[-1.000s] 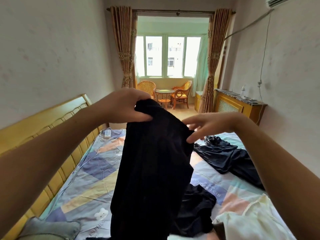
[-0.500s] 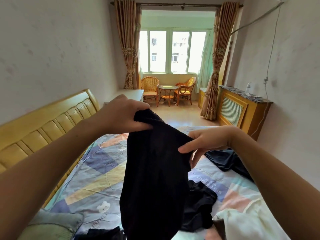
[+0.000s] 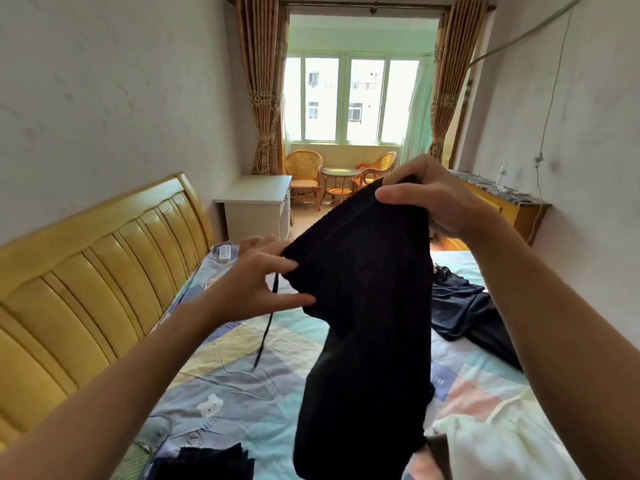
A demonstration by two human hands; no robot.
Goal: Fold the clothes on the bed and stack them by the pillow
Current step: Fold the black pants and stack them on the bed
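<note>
- The black garment (image 3: 363,306) hung in the air above the bed (image 3: 242,386), held up by both hands in front of the camera.
- The right hand (image 3: 436,199) gripped the garment's top edge at its highest corner, thumb laid across the near side of the hem and the other fingers (image 3: 408,169) curled over behind it.
- The left hand (image 3: 256,282) was lower and to the left, its fingers fairly wide; the upper fingertips pinched the left corner of the top edge and the thumb pressed flat against the cloth just below.
- Between the two hands the top edge ran as a slanted line, rising from left to right.
- The garment was plain black with a fine ribbed or knitted look, wide at the top and narrowing to a long hanging part whose lower end left the frame at the bottom.
- A thin black drawstring (image 3: 265,327) dangled from the left corner, hanging free beside the left hand over the patterned sheet.
- Compared with half a second earlier, the hands had swapped heights: the right hand had risen well above the left, which had dropped and loosened from a closed grip to spread fingers.
- The drawstring had come into sight, and the top edge, level before, was tilted.
</note>
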